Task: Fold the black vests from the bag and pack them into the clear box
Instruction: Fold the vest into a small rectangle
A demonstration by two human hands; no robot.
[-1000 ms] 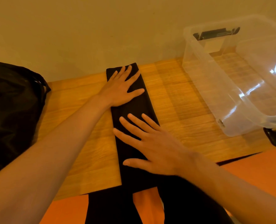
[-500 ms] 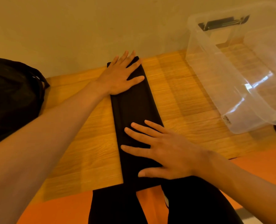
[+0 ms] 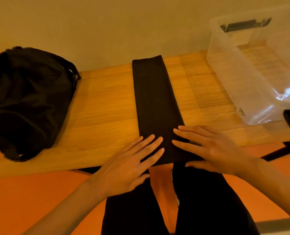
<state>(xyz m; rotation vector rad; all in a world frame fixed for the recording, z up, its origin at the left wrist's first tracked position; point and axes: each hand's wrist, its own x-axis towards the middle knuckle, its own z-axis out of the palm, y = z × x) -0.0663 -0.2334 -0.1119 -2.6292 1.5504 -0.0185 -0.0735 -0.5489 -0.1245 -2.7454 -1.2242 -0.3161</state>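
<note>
black vest (image 3: 155, 99) lies as a long narrow strip on the surface (image 3: 103, 107), running near to far at centre; its near end is at the near edge of the surface; its far end is close to the wall

left hand (image 3: 129, 167) is flat with fingers straight, fingertips resting on the near-left edge of the strip and gripping nothing; right hand (image 3: 215, 148) is the same, palm down on the near-right corner

bag (image 3: 27, 99) sits on the far left, well apart from the strip; clear box (image 3: 225, 65) is on the right, and nothing shows inside it

step in hand looks like the crosswise fold, near end up toward far end; to do it well:
- pinch both near corners at once, one per hand, so the layers don't slide apart
- lift low and carry straight along the strip; skew will show at the side edges
- land end on end, then press flat from the fold outward
- the strip looks longer than the box is wide, so probably two folds; check the packet against the box floor before lifting
</note>
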